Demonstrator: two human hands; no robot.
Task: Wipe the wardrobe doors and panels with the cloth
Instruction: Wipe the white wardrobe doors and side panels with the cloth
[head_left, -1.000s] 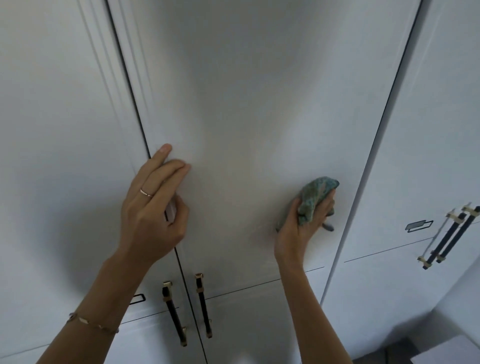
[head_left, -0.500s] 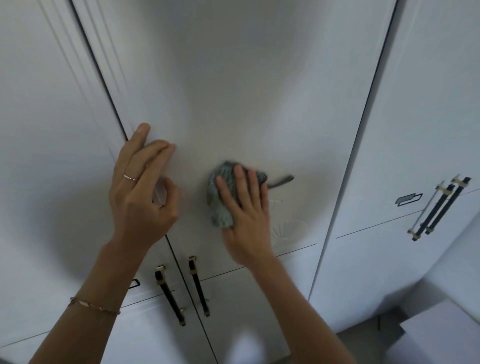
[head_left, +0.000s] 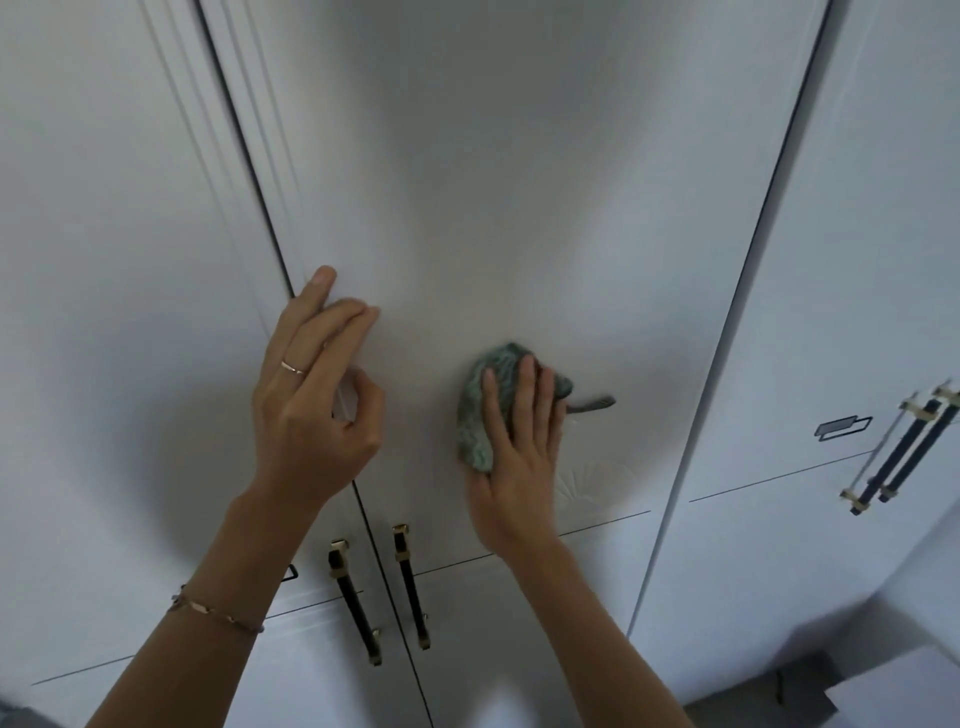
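Observation:
A white wardrobe door (head_left: 493, 208) fills the middle of the head view. My right hand (head_left: 514, 457) lies flat with straight fingers, pressing a crumpled green cloth (head_left: 475, 415) against the door's lower part. A grey strip of the cloth sticks out to the right of the fingers. My left hand (head_left: 311, 395) holds the door's left edge: its fingers lie on the front face and the thumb curls round behind the edge, beside the dark gap to the neighbouring door (head_left: 104, 260).
Two black handles with gold ends (head_left: 379, 592) hang below my hands, one on each door. Further right stands another white door (head_left: 857, 260) with a pair of black handles (head_left: 904, 452). A white box corner (head_left: 898, 696) sits on the floor at bottom right.
My right hand swept the cloth from the door's right side to its middle, turning from a grip to a flat palm. The left hand stayed on the door edge.

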